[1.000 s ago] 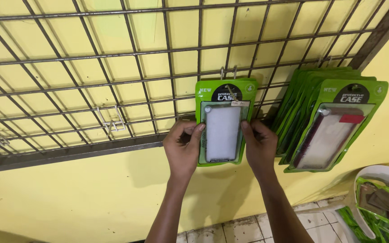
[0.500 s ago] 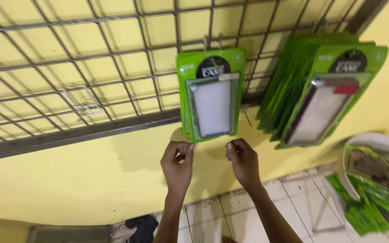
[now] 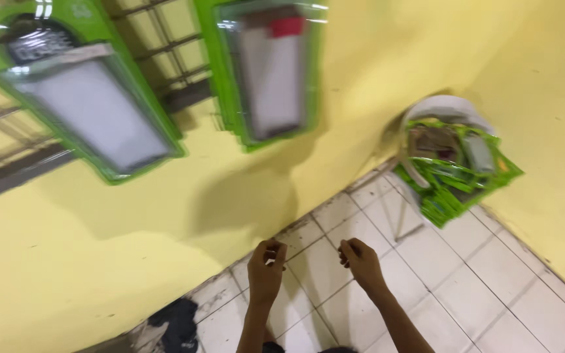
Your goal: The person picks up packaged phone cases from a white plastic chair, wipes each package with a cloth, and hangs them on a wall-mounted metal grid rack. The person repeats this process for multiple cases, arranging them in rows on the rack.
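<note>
green packaged phone case (image 3: 89,108) hangs on the wire grid (image 3: 8,150) at the far left, well above both hands and apart from them. left hand (image 3: 266,268) and right hand (image 3: 361,261) hover low over the white tiled floor (image 3: 465,281), fingers curled in, loosely closed on nothing that shows. second green pack (image 3: 271,68) hangs right of the first on the yellow wall (image 3: 132,261). white plastic chair (image 3: 449,111) in the corner carries a heap of green packs (image 3: 459,180), blurred. dark cloth (image 3: 178,320) lies near the wall's foot, hard to make out.

We count two green phone-case packs (image 3: 93,98) hanging at eleven and twelve o'clock, one white chair (image 3: 449,114) at two, heaped with more packs.
</note>
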